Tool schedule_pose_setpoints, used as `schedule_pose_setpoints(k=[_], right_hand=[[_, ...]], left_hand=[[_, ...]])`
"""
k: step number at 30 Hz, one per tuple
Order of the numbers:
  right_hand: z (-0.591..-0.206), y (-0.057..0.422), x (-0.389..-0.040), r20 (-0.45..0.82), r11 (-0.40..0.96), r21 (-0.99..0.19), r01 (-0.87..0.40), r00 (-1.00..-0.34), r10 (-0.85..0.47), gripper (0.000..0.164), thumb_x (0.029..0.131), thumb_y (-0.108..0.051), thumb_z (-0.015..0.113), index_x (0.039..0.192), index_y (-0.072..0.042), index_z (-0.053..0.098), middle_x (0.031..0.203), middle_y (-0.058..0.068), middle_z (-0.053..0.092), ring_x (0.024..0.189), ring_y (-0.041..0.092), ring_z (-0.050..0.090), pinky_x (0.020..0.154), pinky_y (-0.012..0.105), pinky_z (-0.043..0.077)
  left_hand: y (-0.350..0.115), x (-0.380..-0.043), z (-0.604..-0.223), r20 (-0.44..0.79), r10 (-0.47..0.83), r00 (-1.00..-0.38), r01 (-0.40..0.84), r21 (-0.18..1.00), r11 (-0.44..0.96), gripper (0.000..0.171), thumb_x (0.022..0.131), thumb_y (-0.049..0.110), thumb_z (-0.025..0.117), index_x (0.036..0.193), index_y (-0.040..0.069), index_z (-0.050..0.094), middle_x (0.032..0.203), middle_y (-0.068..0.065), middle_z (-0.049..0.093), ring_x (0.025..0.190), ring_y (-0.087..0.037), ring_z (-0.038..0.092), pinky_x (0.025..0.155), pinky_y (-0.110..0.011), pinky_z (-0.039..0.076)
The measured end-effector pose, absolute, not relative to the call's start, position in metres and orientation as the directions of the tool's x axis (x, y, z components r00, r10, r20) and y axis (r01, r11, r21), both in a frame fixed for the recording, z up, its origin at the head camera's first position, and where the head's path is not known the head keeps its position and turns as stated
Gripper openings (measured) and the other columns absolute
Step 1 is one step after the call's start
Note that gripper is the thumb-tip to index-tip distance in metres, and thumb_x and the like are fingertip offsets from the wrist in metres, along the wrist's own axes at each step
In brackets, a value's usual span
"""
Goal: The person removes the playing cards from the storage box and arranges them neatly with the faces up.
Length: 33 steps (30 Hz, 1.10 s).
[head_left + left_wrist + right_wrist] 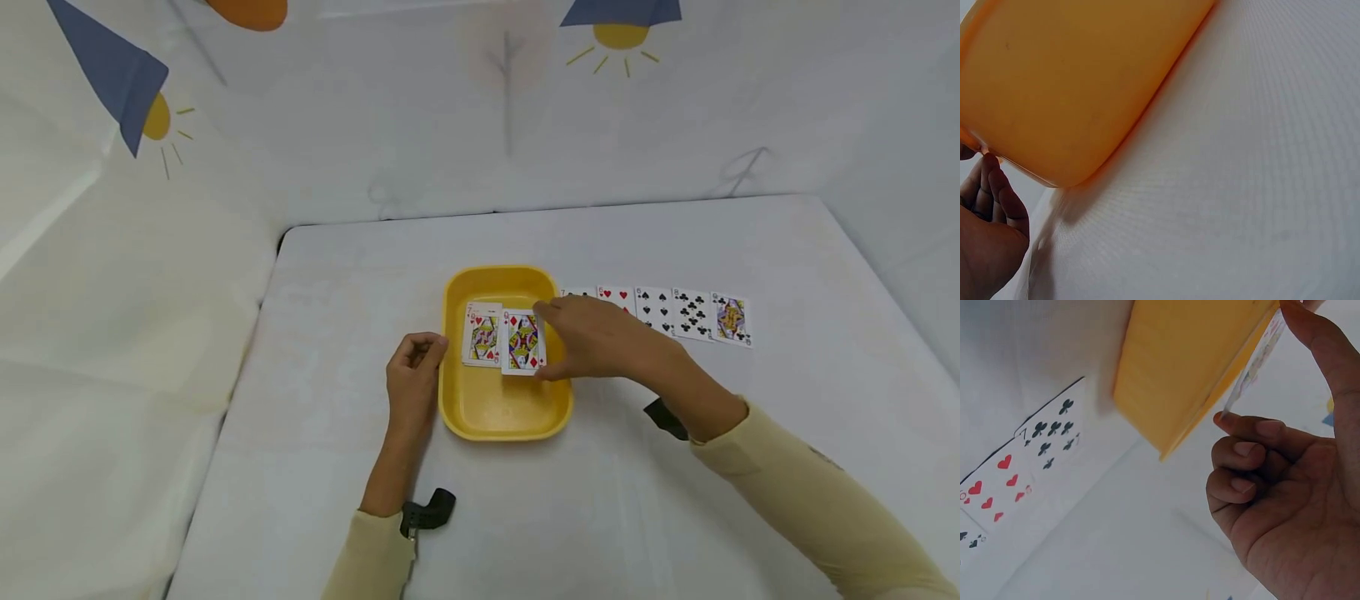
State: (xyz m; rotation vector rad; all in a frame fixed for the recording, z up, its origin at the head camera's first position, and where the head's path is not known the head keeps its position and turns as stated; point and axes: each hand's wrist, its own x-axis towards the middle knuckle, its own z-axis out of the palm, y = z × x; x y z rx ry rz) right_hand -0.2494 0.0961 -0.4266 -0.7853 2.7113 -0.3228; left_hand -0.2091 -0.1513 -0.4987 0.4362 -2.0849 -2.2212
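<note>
A yellow plastic tray (487, 412) stands on the white-covered table, with playing cards inside. My left hand (411, 383) pinches its left rim between thumb and fingers, as the left wrist view also shows. Over the tray's right side, my right hand (600, 337) grips a queen of diamonds playing card (522, 343) by opposite edges, between thumb and index finger. In the right wrist view that card (1259, 362) appears nearly edge-on, just above the rim. A small stack of cards (482, 337) topped by a queen of hearts lies beside it in the tray.
To the right of the tray runs an overlapping face-up row: a seven of clubs (1054, 431), a six of hearts (997, 487), a six of spades (654, 310), an eight of clubs (692, 313) and a clubs face card (731, 318). White fabric walls (420, 108) enclose the table.
</note>
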Motion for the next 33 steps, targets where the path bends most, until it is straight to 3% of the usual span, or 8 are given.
schedule_pose_setpoints(k=[7,11,18,28,33], right_hand=[[-0.423,0.111,-0.247,-0.233,0.844,-0.314,-0.434,-0.827,-0.512,0.096,0.075,-0.052,0.084,0.147,-0.002,0.046,0.139,0.016,0.056,0.127,0.032,0.052,0.104,0.049,0.044],[-0.422,0.119,-0.246,-0.221,0.842,-0.325,-0.430,-0.831,-0.510,0.094,0.075,-0.051,0.084,0.146,-0.002,0.046,0.141,0.016,0.055,0.130,0.034,0.049,0.104,0.052,0.043],[-0.419,0.129,-0.244,-0.184,0.833,-0.315,-0.455,-0.831,-0.524,0.092,0.074,-0.054,0.084,0.143,-0.004,0.051,0.132,0.015,0.060,0.122,0.035,0.054,0.101,0.054,0.045],[-0.423,0.149,-0.240,-0.211,0.852,-0.312,-0.419,-0.844,-0.493,0.091,0.075,-0.056,0.083,0.143,-0.005,0.051,0.137,0.015,0.058,0.130,0.036,0.049,0.102,0.055,0.043],[-0.424,0.158,-0.237,-0.207,0.857,-0.309,-0.412,-0.850,-0.484,0.089,0.076,-0.054,0.083,0.143,-0.005,0.051,0.133,0.015,0.060,0.123,0.034,0.053,0.100,0.055,0.046]], left_hand=[[-0.151,-0.209,-0.498,-0.163,-0.233,-0.959,-0.148,0.986,-0.081,0.018,0.097,0.015,0.066,0.107,-0.001,0.064,0.102,-0.009,0.061,0.091,-0.018,0.057,0.084,-0.029,0.051],[-0.152,-0.210,-0.497,-0.159,-0.234,-0.959,-0.145,0.986,-0.076,0.019,0.097,0.015,0.067,0.107,-0.001,0.064,0.102,-0.009,0.060,0.092,-0.019,0.056,0.083,-0.026,0.051],[-0.154,-0.210,-0.496,-0.154,-0.245,-0.957,-0.143,0.988,-0.060,0.018,0.097,0.015,0.067,0.106,-0.001,0.064,0.100,-0.008,0.061,0.089,-0.016,0.057,0.080,-0.022,0.051],[-0.155,-0.210,-0.497,-0.156,-0.241,-0.958,-0.145,0.987,-0.062,0.019,0.097,0.016,0.067,0.107,0.000,0.065,0.101,-0.008,0.061,0.091,-0.016,0.057,0.082,-0.022,0.051],[-0.155,-0.210,-0.498,-0.161,-0.238,-0.958,-0.147,0.986,-0.075,0.019,0.097,0.016,0.066,0.108,0.000,0.064,0.102,-0.009,0.061,0.092,-0.017,0.057,0.082,-0.023,0.051]])
